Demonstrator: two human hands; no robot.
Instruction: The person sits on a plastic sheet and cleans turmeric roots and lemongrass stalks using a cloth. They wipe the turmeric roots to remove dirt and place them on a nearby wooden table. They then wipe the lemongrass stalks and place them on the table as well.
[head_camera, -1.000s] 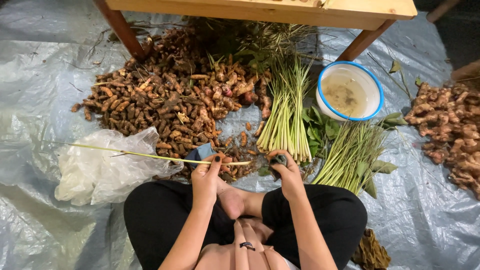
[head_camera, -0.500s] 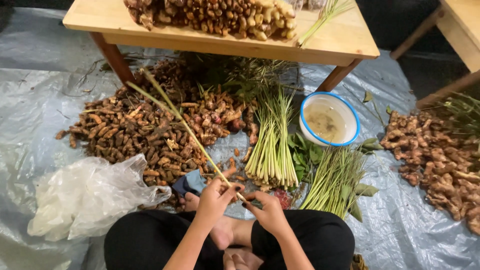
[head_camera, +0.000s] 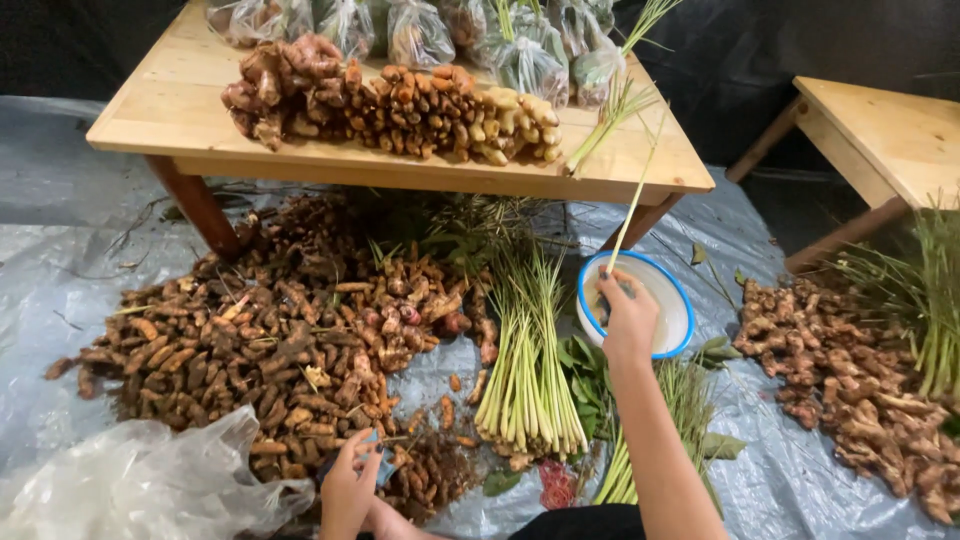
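Now the right hand (head_camera: 628, 318) has left the lap, where both hands pinched one long pale-green lemongrass stalk (head_camera: 634, 205) a moment ago, and reaches out over the white enamel basin with a blue rim (head_camera: 683, 300), closed around the stalk's thick base so that the thin top stands up toward the far edge of the low pale wooden table (head_camera: 160, 115). The left hand (head_camera: 350, 487) has let the stalk go and rests near, curled on a small dark blue object whose kind I cannot tell, beside the crumpled clear plastic bag (head_camera: 130, 485). That suggests the stalk's end is being dipped or rinsed in the cloudy liquid, one piece at a time. Knobbly, earth-crusted brown and orange rhizomes (head_camera: 270, 340) lie heaped on the wrinkled grey plastic sheet (head_camera: 60, 270) to the left, and paler, lumpier roots (head_camera: 840, 370) to the right. Between them lies a smooth, straight bundle of lemongrass (head_camera: 525, 370), white at the base and green above. On the table sit a tidy row of cleaner rhizomes (head_camera: 400, 105) and glossy filled bags (head_camera: 420, 30).
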